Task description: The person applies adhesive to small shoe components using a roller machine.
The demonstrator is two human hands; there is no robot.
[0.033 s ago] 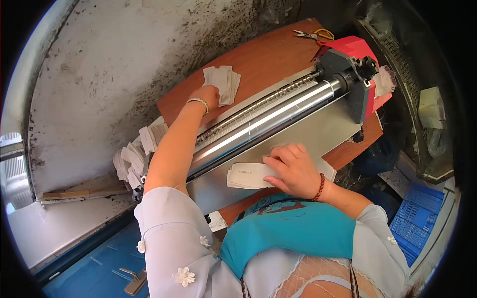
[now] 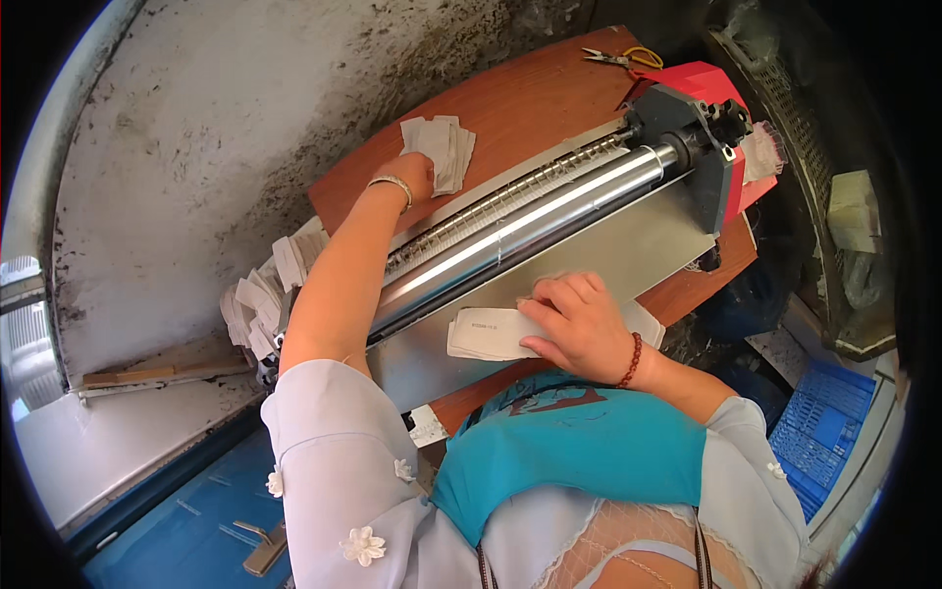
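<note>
My left hand reaches over the roller machine to a loose pile of off-white cut pieces on the brown board. Its fingers are curled in at the pile's lower left edge, and the fingertips are hidden. My right hand grips a stack of long, flat, off-white pieces on the metal plate at the machine's near side. The thumb lies along the top piece, which bears a small printed mark. The far end of the stack shows beyond my wrist. Between the hands runs a shiny steel roller.
A ribbed shaft lies behind the roller. Red and dark grey housing closes the machine's right end. Yellow-handled pliers rest on the board's far corner. More off-white pieces are heaped at the left end. A blue crate stands lower right.
The view has shifted slightly, and the stack with my right hand sits a little higher in the picture. Both hands otherwise keep nearly the same pose and place.
</note>
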